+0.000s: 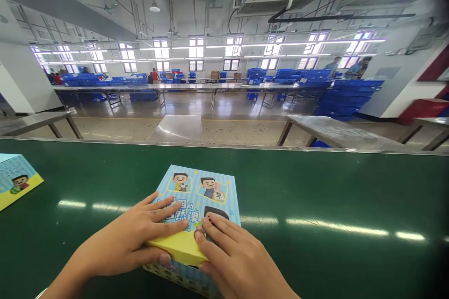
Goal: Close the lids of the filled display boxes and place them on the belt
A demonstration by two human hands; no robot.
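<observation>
A printed cardboard box (213, 189) in light blue and yellow, with cartoon figures and Chinese lettering, sits in front of me on the green surface. Its lid stands slightly raised along the near edge, where a dark gap shows above the patterned lower part. My left hand (140, 229) grips the lid's left side, fingers stretched across the top and thumb at the front edge. On the right front corner, my right hand (235, 252) has its fingers laid over the top, close together, with the thumb partly hidden at the front side.
Another blue and yellow box (21, 180) lies at the left on the green work surface (315, 187). Beyond its far edge stand metal tables (336, 131). Stacked blue crates (351, 98) and several people (356, 69) are farther back.
</observation>
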